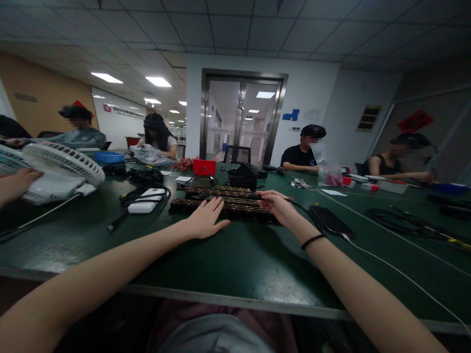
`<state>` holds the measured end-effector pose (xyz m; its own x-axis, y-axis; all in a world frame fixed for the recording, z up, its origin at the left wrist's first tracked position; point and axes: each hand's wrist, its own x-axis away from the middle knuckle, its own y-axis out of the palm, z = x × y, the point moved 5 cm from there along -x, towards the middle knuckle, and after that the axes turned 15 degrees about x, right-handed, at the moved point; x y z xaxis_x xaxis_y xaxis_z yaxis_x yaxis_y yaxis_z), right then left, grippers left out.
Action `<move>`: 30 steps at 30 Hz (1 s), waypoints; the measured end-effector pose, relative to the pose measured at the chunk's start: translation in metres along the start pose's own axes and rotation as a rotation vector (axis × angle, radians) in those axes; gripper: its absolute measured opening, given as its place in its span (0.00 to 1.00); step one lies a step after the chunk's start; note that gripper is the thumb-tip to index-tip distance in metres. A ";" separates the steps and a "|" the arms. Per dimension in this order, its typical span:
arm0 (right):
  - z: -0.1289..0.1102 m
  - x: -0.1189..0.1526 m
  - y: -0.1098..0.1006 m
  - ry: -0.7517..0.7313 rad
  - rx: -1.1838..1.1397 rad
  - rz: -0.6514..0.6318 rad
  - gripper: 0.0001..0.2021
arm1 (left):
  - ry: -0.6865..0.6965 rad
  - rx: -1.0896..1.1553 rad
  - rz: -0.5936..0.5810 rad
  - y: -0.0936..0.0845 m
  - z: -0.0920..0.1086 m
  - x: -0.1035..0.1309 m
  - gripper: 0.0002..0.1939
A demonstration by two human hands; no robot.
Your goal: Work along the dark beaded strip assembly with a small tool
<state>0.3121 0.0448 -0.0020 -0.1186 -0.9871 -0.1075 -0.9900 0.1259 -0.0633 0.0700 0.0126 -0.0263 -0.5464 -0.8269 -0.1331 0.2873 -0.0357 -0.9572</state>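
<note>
My left hand lies flat, palm down and fingers spread, on the near left part of a row of long, dark strips with brownish-gold lines. The strips lie side by side across the table in front of me. In my right hand, the fingers pinch a slim black corded tool, held low over the right part of the strips and pointing left. Its black cable runs out behind the hand to the right. The tool's tip is too dark to make out against the strips.
Left are a white power bank with black cable and a white fan, touched by another person's hand. A phone lies right. Behind the strips stand a black case and red bin. Several people sit around the green table.
</note>
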 end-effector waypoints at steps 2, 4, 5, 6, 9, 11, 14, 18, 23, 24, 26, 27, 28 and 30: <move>0.002 -0.002 -0.001 -0.004 -0.001 0.000 0.10 | -0.001 0.003 -0.002 0.000 0.000 0.000 0.43; 0.003 -0.004 -0.002 -0.005 -0.005 0.001 0.10 | 0.007 0.009 0.004 -0.001 0.000 0.000 0.43; 0.004 -0.005 -0.003 -0.001 -0.008 0.005 0.10 | 0.011 0.012 0.008 -0.001 -0.001 0.000 0.43; 0.005 -0.007 -0.004 0.007 -0.012 0.009 0.10 | 0.016 0.015 0.013 0.000 -0.002 -0.001 0.43; 0.007 -0.010 -0.006 0.031 -0.030 0.002 0.10 | 0.028 0.018 0.029 0.001 -0.004 -0.002 0.42; 0.009 -0.011 -0.008 0.040 -0.049 -0.009 0.10 | 0.038 0.017 0.036 0.001 -0.005 -0.003 0.42; 0.011 -0.014 -0.011 0.054 -0.080 -0.015 0.10 | 0.042 0.012 0.043 0.000 -0.005 -0.003 0.42; 0.011 -0.015 -0.012 0.074 -0.098 -0.019 0.10 | 0.028 0.017 0.032 0.000 -0.003 -0.002 0.43; 0.009 -0.014 -0.012 0.078 -0.074 -0.022 0.11 | -0.010 0.008 0.083 -0.002 -0.006 -0.003 0.46; 0.009 -0.014 -0.011 0.072 -0.073 -0.026 0.11 | -0.017 0.003 0.093 -0.003 -0.006 -0.004 0.46; 0.008 -0.014 -0.011 0.062 -0.076 -0.033 0.10 | -0.035 -0.006 0.110 -0.002 -0.008 -0.004 0.47; 0.007 -0.013 -0.011 0.061 -0.079 -0.035 0.10 | -0.048 -0.010 0.115 -0.002 -0.009 -0.005 0.47; 0.007 -0.012 -0.011 0.062 -0.082 -0.034 0.10 | -0.064 -0.014 0.118 -0.002 -0.010 -0.005 0.47; 0.007 -0.011 -0.010 0.073 -0.086 -0.027 0.10 | -0.101 -0.021 0.118 0.000 -0.013 -0.006 0.48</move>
<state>0.3241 0.0548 -0.0066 -0.0935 -0.9950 -0.0344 -0.9955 0.0928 0.0203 0.0629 0.0243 -0.0289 -0.4272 -0.8771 -0.2195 0.3275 0.0761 -0.9418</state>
